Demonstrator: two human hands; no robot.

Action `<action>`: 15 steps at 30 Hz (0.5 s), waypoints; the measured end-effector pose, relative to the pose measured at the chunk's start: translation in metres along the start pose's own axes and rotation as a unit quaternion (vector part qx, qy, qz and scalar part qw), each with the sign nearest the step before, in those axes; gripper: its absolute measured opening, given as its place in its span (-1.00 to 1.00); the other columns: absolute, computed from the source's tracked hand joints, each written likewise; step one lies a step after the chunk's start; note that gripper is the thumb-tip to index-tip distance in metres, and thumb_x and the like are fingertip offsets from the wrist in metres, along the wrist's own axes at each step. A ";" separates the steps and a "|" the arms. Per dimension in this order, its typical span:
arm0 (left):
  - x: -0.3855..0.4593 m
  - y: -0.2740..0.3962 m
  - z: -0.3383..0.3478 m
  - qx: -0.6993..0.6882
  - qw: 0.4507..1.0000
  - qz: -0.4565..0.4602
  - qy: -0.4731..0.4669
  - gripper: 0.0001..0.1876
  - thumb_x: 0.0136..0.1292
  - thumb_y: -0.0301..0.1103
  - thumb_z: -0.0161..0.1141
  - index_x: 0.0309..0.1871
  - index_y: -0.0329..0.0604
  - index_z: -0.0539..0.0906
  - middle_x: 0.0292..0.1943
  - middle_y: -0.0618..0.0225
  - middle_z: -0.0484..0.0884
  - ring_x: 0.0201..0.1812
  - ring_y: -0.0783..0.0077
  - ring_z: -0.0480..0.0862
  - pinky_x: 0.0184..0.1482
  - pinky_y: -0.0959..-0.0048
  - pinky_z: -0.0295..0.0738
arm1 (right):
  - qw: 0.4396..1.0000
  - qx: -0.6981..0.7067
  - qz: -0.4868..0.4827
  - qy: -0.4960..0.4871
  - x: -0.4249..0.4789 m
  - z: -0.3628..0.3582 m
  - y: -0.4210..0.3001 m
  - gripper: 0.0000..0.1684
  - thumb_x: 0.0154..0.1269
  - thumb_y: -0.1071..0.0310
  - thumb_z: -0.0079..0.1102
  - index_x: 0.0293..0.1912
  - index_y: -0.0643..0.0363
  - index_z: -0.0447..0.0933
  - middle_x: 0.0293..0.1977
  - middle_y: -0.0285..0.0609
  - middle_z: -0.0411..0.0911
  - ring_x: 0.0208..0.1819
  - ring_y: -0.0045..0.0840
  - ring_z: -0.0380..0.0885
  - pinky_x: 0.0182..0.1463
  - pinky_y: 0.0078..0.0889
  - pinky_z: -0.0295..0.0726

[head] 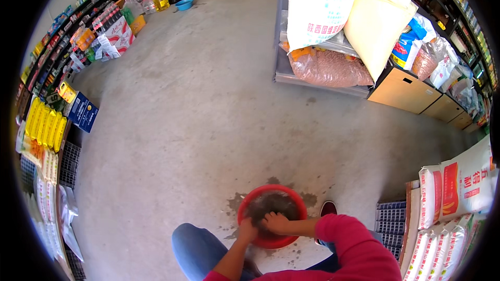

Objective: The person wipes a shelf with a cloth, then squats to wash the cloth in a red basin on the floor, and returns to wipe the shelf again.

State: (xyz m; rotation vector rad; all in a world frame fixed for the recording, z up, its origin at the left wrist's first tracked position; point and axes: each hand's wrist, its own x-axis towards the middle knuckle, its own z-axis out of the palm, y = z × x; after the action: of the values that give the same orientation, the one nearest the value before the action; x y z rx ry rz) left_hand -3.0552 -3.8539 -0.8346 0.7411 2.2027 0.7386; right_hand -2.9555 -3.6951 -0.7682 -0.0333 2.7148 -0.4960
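A red plastic basin (303,212) stands on the floor between my feet. Dark, murky water (269,203) with some light foam near its edge fills it. My left hand (248,230) reaches over the left rim, its fingers down at the water. From the right comes my right hand (275,223), palm down over the middle of the basin, with its fingers bent toward the left hand. Whether either hand grips something under the surface is hidden. Wet patches (310,200) mark the concrete around the basin.
Stacked flour sacks (466,187) rest on a pallet-like stand at right, beside black plastic crates (390,218). Ahead, large sacks (320,8) stand on a grey shelf unit (324,86). Goods shelves and yellow packs (45,123) line the left. A blue basin (184,4) lies far off.
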 end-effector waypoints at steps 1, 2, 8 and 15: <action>-0.001 0.003 0.000 -0.006 1.000 0.005 -0.003 -0.63 0.01 -0.42 0.14 -0.07 -0.35 0.58 -0.12 -0.15 0.59 -0.01 -0.17 0.55 0.07 0.08 0.44 | 1.000 -0.020 0.020 -0.005 0.006 0.014 0.004 -0.71 0.20 0.35 -0.01 -0.06 0.10 0.43 -0.14 -0.02 0.42 -0.02 -0.15 0.47 -0.13 -0.09 0.58; -0.003 0.007 0.002 -0.013 1.000 0.010 -0.005 -0.62 -0.01 -0.44 0.14 -0.08 -0.39 0.57 -0.14 -0.17 0.60 -0.03 -0.17 0.56 0.05 0.11 0.46 | 0.998 -0.041 0.037 0.015 0.008 0.027 0.009 -0.69 0.21 0.33 -0.01 -0.03 0.09 0.44 -0.10 -0.01 0.43 0.03 -0.15 0.44 -0.09 -0.06 0.57; -0.025 -0.009 0.013 0.024 0.999 -0.003 -0.036 -0.53 0.01 -0.41 0.18 0.03 -0.45 0.54 -0.14 -0.17 0.63 -0.06 -0.11 0.62 -0.01 0.19 0.52 | 0.979 0.128 0.134 -0.085 0.039 0.139 0.038 -0.59 0.26 0.19 -0.02 0.07 0.08 0.47 0.07 0.03 0.44 0.13 -0.08 0.42 0.09 0.17 0.44; -0.030 -0.022 0.023 -0.053 0.993 -0.100 -0.044 -0.64 0.04 -0.39 0.14 -0.05 -0.30 0.59 -0.17 -0.12 0.63 -0.06 -0.12 0.62 0.01 0.11 0.52 | 0.994 0.039 0.038 -0.097 0.016 0.040 0.021 -0.66 0.17 0.27 0.07 -0.06 0.18 0.48 -0.06 0.07 0.49 0.01 -0.10 0.49 0.06 0.00 0.47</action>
State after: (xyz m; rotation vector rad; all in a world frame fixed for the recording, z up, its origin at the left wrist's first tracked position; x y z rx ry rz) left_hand -3.0264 -3.8824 -0.8507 0.4829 2.1031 0.7018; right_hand -2.9552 -3.6898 -0.8157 0.0414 2.4947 -0.5472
